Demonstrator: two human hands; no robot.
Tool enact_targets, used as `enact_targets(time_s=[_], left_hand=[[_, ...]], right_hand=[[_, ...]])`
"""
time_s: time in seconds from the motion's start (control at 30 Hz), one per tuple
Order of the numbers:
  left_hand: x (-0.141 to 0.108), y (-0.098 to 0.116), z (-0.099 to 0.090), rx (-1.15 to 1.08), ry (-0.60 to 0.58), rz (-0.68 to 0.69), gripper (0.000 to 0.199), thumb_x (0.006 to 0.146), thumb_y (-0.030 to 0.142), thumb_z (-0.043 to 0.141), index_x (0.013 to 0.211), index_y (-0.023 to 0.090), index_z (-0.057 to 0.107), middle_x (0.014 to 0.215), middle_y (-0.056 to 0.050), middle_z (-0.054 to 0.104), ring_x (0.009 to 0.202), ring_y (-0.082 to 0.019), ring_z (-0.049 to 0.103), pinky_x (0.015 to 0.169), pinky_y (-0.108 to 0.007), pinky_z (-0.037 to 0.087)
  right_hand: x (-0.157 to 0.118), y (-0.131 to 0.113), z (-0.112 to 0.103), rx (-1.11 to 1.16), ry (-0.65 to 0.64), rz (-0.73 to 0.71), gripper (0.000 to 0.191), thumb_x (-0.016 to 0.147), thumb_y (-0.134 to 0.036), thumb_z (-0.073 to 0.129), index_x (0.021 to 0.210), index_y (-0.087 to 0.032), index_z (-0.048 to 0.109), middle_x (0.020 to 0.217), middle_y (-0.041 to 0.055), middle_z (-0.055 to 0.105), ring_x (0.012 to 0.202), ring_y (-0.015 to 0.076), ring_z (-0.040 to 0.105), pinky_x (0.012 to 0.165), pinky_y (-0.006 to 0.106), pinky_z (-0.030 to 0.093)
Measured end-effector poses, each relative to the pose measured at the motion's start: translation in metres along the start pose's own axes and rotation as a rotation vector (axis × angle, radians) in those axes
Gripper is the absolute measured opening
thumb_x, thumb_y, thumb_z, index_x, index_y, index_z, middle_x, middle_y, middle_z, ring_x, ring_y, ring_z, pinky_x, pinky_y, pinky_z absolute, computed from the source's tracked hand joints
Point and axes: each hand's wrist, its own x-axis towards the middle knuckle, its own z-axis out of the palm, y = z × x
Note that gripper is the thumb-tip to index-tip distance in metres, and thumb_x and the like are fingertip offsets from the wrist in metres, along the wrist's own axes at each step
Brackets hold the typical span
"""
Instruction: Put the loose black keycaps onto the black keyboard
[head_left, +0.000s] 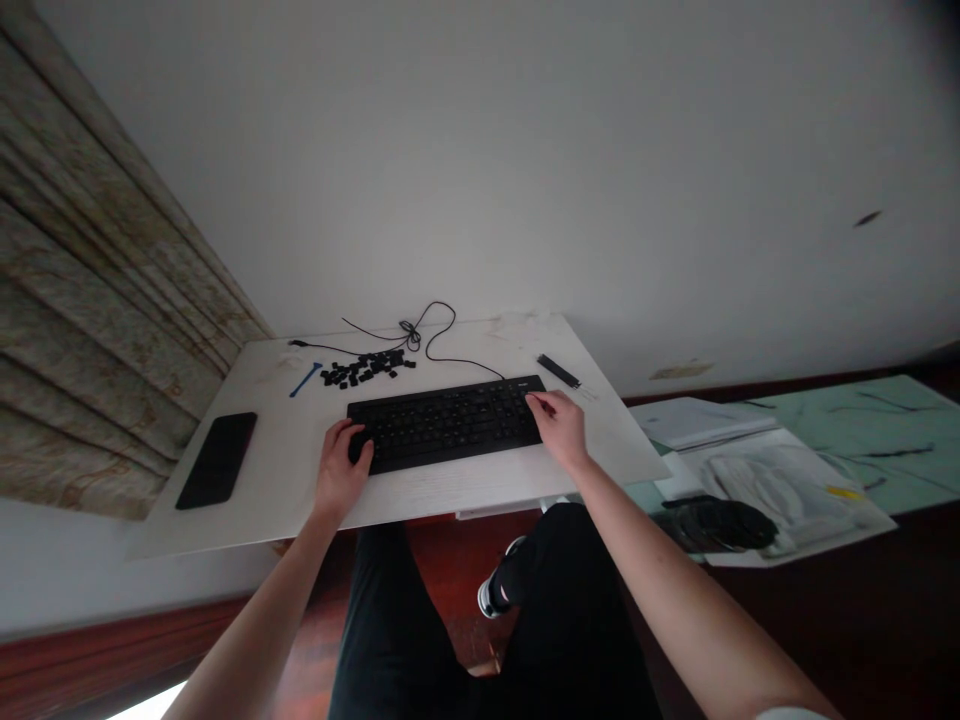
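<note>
A black keyboard (442,425) lies on the white table, many of its key places without caps. My left hand (341,465) is closed around the keyboard's left end, thumb and fingers at its edge. At the right end, over the number pad, my right hand (559,425) is in a pinch; whatever its fingertips hold is too small and hidden to name. Behind the keyboard is a loose heap of black keycaps (364,368). Left of the heap lies a small blue tool (305,379).
The keyboard's black cable (454,358) runs in loops along the wall. A black phone (217,460) lies at the table's left. A dark strip-shaped piece (559,371) lies at the back right. Beyond the right edge, a lower green surface (885,420) bears papers and a black bag.
</note>
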Motion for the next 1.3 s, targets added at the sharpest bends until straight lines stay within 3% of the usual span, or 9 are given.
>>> enact_targets(time_s=[0.1, 0.23, 0.43, 0.93, 1.2, 1.3], left_hand=[[-0.001, -0.002, -0.001, -0.012, -0.003, -0.008, 0.025, 0.088, 0.032, 0.054, 0.108, 0.02, 0.061, 0.123, -0.01, 0.055, 0.12, -0.026, 0.054, 0.11, -0.045, 0.041], [0.0, -0.004, -0.002, -0.039, -0.007, -0.02, 0.023, 0.088, 0.033, 0.054, 0.106, 0.02, 0.061, 0.121, -0.01, 0.057, 0.118, -0.025, 0.055, 0.109, -0.045, 0.042], [0.0, -0.003, -0.004, -0.072, -0.015, -0.052, 0.022, 0.087, 0.031, 0.054, 0.104, 0.021, 0.062, 0.119, -0.009, 0.058, 0.116, -0.025, 0.056, 0.109, -0.046, 0.042], [0.001, -0.004, -0.004, -0.086, -0.024, -0.063, 0.02, 0.087, 0.029, 0.053, 0.102, 0.021, 0.062, 0.119, -0.009, 0.058, 0.117, -0.025, 0.056, 0.109, -0.045, 0.042], [0.0, -0.004, -0.004, -0.084, -0.033, -0.075, 0.02, 0.086, 0.029, 0.054, 0.103, 0.022, 0.062, 0.119, -0.009, 0.058, 0.117, -0.025, 0.055, 0.109, -0.046, 0.041], [0.001, -0.003, -0.003, -0.078, -0.03, -0.068, 0.02, 0.086, 0.029, 0.054, 0.103, 0.022, 0.062, 0.119, -0.009, 0.058, 0.117, -0.025, 0.055, 0.109, -0.047, 0.042]], right_hand=[[0.023, -0.011, 0.006, 0.01, -0.218, -0.002, 0.022, 0.086, -0.036, 0.061, 0.08, -0.02, 0.076, 0.08, 0.0058, 0.071, 0.071, 0.0186, 0.062, 0.07, 0.032, 0.049], [0.052, -0.018, 0.019, 0.018, -0.464, 0.111, 0.013, 0.079, -0.031, 0.069, 0.076, -0.022, 0.078, 0.081, 0.004, 0.075, 0.08, 0.0202, 0.067, 0.076, 0.031, 0.049], [0.076, -0.017, 0.029, -0.03, -0.663, 0.268, 0.01, 0.075, -0.027, 0.072, 0.073, -0.02, 0.078, 0.075, 0.0039, 0.075, 0.075, 0.0196, 0.067, 0.072, 0.029, 0.047], [0.095, -0.028, 0.031, -0.166, -0.833, 0.409, 0.011, 0.068, -0.025, 0.077, 0.075, -0.017, 0.078, 0.068, 0.0049, 0.072, 0.066, 0.0183, 0.061, 0.061, 0.029, 0.043], [0.104, -0.012, 0.039, -0.146, -0.909, 0.265, 0.013, 0.064, -0.031, 0.078, 0.068, -0.019, 0.075, 0.061, 0.0037, 0.069, 0.057, 0.0186, 0.058, 0.054, 0.03, 0.04], [0.107, -0.011, 0.044, -0.234, -0.859, 0.216, 0.017, 0.059, -0.027, 0.082, 0.07, -0.019, 0.071, 0.065, 0.0031, 0.068, 0.061, 0.0192, 0.058, 0.057, 0.03, 0.039]])
